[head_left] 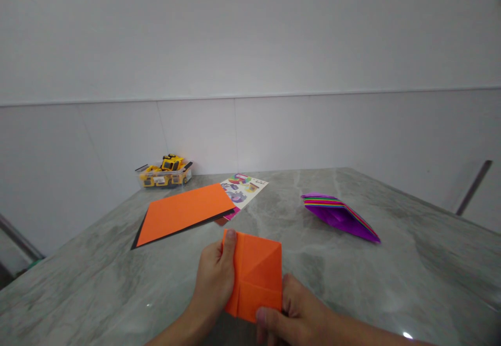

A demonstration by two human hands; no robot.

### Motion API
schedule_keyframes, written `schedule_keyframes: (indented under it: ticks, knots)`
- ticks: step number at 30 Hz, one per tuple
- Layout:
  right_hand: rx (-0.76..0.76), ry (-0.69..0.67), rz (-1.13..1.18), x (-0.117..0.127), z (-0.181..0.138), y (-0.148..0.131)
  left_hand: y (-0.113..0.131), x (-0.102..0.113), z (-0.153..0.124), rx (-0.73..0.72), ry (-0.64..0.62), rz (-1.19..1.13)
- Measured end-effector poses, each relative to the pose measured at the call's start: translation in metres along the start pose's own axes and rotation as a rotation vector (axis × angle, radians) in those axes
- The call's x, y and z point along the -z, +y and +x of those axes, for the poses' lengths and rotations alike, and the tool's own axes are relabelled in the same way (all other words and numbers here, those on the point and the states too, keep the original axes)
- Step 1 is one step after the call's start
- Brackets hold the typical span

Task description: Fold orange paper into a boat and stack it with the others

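A folded orange paper with creases sits just above the near part of the grey marble table. My left hand grips its left edge, thumb laid along the fold. At the paper's lower right corner my right hand pinches it between thumb and fingers. Both hands are closed on the paper.
A stack of flat sheets with an orange one on top lies to the far left. Behind it are a printed instruction sheet and a clear box with yellow toy vehicles. Folded purple and striped papers lie at the right. A white wall stands behind.
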State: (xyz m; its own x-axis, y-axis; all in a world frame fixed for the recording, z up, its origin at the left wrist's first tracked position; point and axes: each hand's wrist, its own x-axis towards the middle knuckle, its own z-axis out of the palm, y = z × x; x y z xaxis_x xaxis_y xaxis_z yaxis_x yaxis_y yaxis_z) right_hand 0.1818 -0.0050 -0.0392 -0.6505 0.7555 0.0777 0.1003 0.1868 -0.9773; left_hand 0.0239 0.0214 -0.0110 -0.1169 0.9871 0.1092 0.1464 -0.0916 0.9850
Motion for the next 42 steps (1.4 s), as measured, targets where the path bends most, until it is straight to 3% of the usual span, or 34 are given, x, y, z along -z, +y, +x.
schedule_keyframes:
  ticks: [5,10,13,15,20,22,28,33,35,39,42]
  knots:
    - [0.169,0.025,-0.191,0.007,0.003,-0.002,-0.006,0.005,0.002,0.05,-0.082,-0.055]
    - [0.21,0.346,-0.356,0.016,0.007,0.009,-0.021,0.012,0.008,-0.148,-0.061,0.05]
    - [0.188,0.514,-0.457,0.026,0.008,0.013,-0.022,0.012,0.011,-0.18,-0.067,0.006]
    - [0.253,0.544,-0.513,0.034,0.008,0.016,-0.018,0.012,0.013,-0.121,-0.062,-0.094]
    - [0.648,0.371,-0.635,0.048,0.008,0.022,-0.008,0.011,0.014,0.41,-0.36,-0.661]
    - [0.717,0.282,-0.725,0.048,0.007,0.019,-0.009,0.012,0.015,0.5,-0.355,-0.708]
    - [0.733,0.046,-1.001,0.037,-0.002,-0.004,-0.027,0.012,0.02,0.512,-0.378,-0.525]
    - [0.743,-0.087,-1.062,0.029,-0.004,-0.009,-0.029,0.01,0.019,0.453,-0.292,-0.515]
    - [0.78,-0.098,-1.024,0.03,-0.004,-0.007,-0.023,0.01,0.015,0.465,-0.286,-0.536]
    - [0.829,-0.005,-0.99,0.034,-0.003,-0.007,-0.01,0.009,0.004,0.59,-0.465,-0.641]
    - [0.795,0.008,-1.05,0.035,-0.005,-0.011,-0.011,0.006,-0.001,0.489,-0.453,-0.501]
